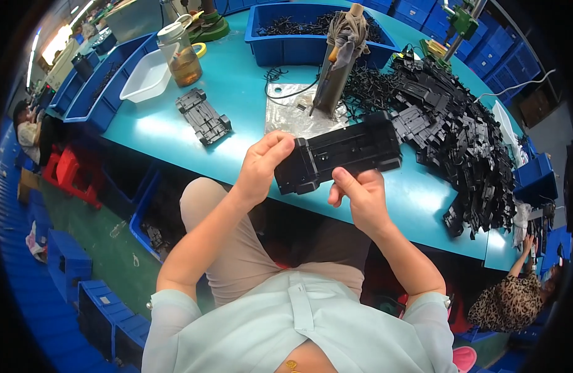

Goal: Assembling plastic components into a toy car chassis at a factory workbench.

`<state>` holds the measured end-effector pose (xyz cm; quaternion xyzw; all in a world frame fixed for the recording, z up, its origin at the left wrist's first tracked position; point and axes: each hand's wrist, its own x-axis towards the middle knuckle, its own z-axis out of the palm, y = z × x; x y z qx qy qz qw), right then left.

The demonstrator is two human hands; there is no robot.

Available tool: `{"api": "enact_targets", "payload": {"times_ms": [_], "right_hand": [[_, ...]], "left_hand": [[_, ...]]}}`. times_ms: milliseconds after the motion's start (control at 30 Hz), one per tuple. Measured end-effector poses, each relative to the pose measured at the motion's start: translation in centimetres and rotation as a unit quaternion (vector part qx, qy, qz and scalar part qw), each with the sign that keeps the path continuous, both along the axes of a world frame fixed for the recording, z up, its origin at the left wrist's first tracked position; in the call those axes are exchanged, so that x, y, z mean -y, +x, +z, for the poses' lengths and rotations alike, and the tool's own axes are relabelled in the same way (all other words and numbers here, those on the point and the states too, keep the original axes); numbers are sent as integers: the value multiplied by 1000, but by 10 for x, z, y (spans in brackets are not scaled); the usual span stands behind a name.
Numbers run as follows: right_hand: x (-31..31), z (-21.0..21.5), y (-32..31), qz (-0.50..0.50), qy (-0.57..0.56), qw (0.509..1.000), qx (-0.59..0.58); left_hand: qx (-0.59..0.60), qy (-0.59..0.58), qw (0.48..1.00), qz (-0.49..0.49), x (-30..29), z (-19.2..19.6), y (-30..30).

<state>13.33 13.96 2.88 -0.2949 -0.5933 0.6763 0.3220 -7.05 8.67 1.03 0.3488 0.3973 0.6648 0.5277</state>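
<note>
A black plastic toy car chassis (348,152), its wheels along the sides, is held tilted above the table's front edge. Its left end is pinched between the thumb and curled fingers of my left hand (261,165). My right hand (364,196) is closed at the lower edge of the chassis, the thumb overlapping that edge; whatever its fingers hold is hidden. Another chassis (204,116) with wheels lies on the table to the left. Behind the held one, a metal post (330,81) wrapped with cloth at the top stands on a silvery plate (280,118).
Black chassis parts (466,149) are heaped on the right. A blue bin (261,48) of thin black pieces stands at the back. A jar of amber liquid (182,62) and a white tray (143,81) are at back left. Another person (510,301) sits at far right.
</note>
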Motion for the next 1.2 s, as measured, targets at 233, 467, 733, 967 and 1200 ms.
{"api": "enact_targets", "payload": {"times_ms": [233,467,733,967,1200], "right_hand": [[11,4,14,-8,469,883,11],[21,1,7,23,641,767,-16],[38,-10,7,0,574,819,4],[47,-13,11,-3,549,836,2],[47,-12,23,64,347,935,-37]], "left_hand": [[-13,12,1000,20,49,5,10],[197,-2,978,-75,85,28,17],[128,-50,990,33,90,34,32],[163,-71,983,38,93,26,35],[143,-127,981,9,93,16,15]]}}
